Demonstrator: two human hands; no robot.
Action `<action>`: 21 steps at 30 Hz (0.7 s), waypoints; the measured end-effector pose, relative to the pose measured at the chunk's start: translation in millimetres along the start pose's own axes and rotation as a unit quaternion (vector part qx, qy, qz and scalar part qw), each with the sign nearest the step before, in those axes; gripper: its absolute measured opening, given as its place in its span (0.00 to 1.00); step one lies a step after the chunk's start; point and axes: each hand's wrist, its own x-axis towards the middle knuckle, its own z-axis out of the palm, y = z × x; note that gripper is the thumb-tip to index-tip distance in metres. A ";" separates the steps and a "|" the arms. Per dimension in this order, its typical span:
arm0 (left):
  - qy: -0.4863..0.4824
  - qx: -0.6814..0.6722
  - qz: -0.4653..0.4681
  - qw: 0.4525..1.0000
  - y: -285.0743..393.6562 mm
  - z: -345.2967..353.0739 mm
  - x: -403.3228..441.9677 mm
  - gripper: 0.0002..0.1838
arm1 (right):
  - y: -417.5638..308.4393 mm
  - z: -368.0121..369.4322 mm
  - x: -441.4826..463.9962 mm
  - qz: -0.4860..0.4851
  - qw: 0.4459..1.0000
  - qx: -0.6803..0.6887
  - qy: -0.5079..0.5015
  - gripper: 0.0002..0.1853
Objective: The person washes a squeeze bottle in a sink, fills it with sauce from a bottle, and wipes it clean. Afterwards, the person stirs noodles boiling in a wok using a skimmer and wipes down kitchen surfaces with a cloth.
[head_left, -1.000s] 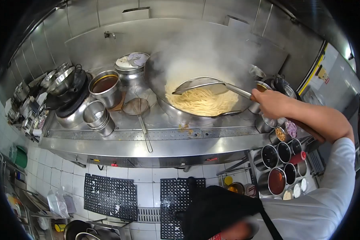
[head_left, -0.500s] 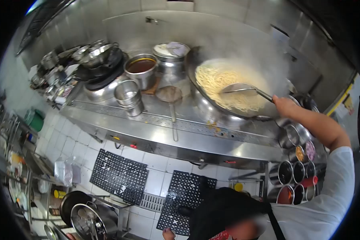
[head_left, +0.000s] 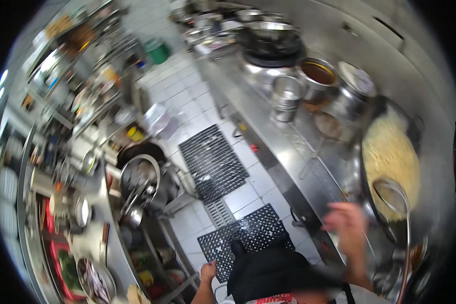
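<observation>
A large wok (head_left: 366, 175) on the right side of the stove holds pale yellow noodles (head_left: 390, 147). On them rests the round head of a long-handled skimmer (head_left: 389, 195), its handle pointing to the lower right. My right hand (head_left: 346, 225) is in front of the wok, away from the skimmer, blurred but with fingers apart and nothing seen in them. At my side by the counter, my left hand (head_left: 207, 271) hangs with curled fingers, no object visible in it.
Along the stove stand a pot of dark red liquid (head_left: 318, 73), stacked steel containers (head_left: 287, 99) and another strainer (head_left: 328, 124). A steel pot of utensils (head_left: 140, 177) is on the left. Black mats (head_left: 213, 163) lie on the tiled floor; a green bin (head_left: 157, 51) is further off.
My view has swung left, so the wok appears further right. My right hand has let go of the skimmer, which stays on the noodles. My left hand shows higher in view.
</observation>
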 end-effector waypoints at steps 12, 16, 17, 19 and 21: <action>0.128 -0.231 -0.064 0.962 -86.0 -28.5 -45.4 0.23 | 180.2 77.4 186.4 0.200 0.946 0.253 -0.031 0.26; 0.178 -0.257 -0.022 0.950 -125.7 -27.5 -37.4 0.16 | 162.2 71.7 262.8 0.176 0.948 0.248 0.091 0.41; 0.205 -0.228 -0.008 0.952 -121.0 -35.6 -35.9 0.17 | 157.9 70.5 283.4 0.200 0.948 0.216 0.118 0.46; 0.183 -0.180 0.040 0.966 -100.0 -68.7 -33.9 0.18 | 151.7 71.0 313.8 0.211 0.950 0.189 0.132 0.52; 0.180 -0.174 0.048 0.967 -172.5 -49.0 23.3 0.13 | 178.7 47.7 349.0 0.285 0.926 0.166 0.185 0.54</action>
